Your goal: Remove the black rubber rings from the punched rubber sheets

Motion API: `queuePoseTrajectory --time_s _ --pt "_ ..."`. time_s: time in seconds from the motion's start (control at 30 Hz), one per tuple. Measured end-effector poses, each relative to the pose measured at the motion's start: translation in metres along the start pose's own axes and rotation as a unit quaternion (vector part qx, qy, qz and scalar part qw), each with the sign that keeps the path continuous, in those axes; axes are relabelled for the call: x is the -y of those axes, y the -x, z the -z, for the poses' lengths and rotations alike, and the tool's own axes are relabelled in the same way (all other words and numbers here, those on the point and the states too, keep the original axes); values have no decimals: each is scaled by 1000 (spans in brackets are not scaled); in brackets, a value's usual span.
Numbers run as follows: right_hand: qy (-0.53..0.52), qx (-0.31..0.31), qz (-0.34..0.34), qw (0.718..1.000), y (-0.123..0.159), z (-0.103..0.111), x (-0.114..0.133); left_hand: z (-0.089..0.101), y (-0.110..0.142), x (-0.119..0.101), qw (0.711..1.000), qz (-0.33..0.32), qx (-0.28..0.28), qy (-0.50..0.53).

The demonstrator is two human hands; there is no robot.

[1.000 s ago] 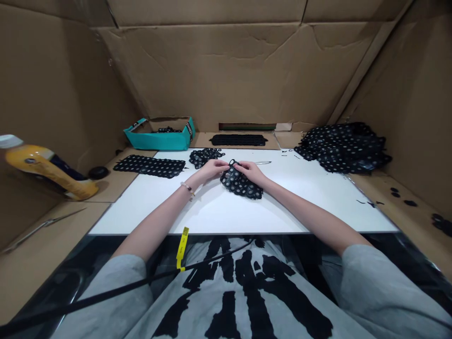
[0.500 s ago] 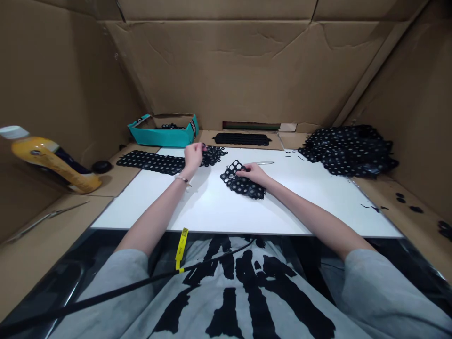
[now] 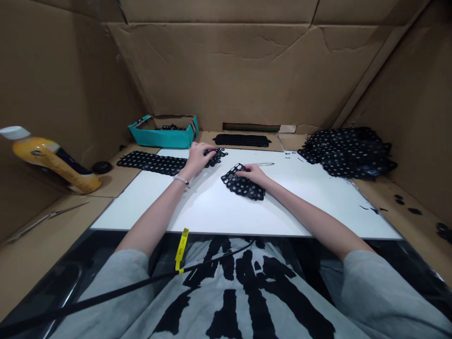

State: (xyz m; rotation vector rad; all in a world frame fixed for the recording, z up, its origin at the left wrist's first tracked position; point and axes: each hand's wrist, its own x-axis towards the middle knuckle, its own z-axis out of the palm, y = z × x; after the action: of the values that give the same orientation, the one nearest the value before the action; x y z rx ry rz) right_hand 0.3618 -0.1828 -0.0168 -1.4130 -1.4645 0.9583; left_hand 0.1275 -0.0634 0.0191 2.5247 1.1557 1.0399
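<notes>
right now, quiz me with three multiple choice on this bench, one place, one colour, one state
1. Where is the teal box?
A on the cardboard shelf past the white board
B on the white board
C in the person's lap

2. What colour is the cap of the yellow bottle?
A teal
B black
C white

3. What is the right hand doing?
A gripping the bottle
B resting on the black perforated sheet
C hanging off the board

1 A, the box sits beyond the board's far edge
2 C, the cap shows white
3 B, its fingers lie on the sheet
</notes>
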Motion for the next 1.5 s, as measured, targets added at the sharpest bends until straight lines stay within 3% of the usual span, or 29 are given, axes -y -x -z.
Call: queuePoseTrajectory --time_s 0.1,0.17,0.27,0.43,0.5,0.6,0.77,0.83,0.93,1.07,1.13,1.2,1.27,1.37,1.5 --pt "-3 8 22 1000 -2 -1 -2 -7 7 -29 985 -80 147 42" --pt "-2 15 35 999 -3 1 -2 -16 12 -42 979 -87 179 55" --pt "-3 49 51 997 -5 7 -1 -27 15 -49 971 -41 198 126" --pt "34 120 56 991 -5 22 2 -29 15 -43 933 97 216 272" --pt "47 118 51 991 -6 23 3 -28 13 -38 921 156 187 303" --pt "44 90 40 994 -7 20 4 -26 6 -25 927 216 84 294" --pt "40 83 24 996 -2 15 5 -10 -7 10 968 182 -103 138" --pt "31 80 19 996 0 14 5 -4 -8 23 975 171 -116 77" --pt "15 79 20 997 1 13 5 0 -5 33 978 185 -88 24" --pt "11 74 22 997 1 10 5 1 0 18 984 148 -95 -13" --pt "9 68 20 997 0 9 5 0 2 -3 995 74 -62 -3" --pt "8 64 17 998 0 8 6 -4 6 -27 999 -1 46 28" --pt "11 64 23 998 0 8 7 -11 11 -47 987 -30 152 49" --pt "3 80 45 996 -1 12 9 -21 16 -60 975 -13 192 107" --pt "-11 112 31 993 -1 22 10 -29 17 -53 951 67 199 225"
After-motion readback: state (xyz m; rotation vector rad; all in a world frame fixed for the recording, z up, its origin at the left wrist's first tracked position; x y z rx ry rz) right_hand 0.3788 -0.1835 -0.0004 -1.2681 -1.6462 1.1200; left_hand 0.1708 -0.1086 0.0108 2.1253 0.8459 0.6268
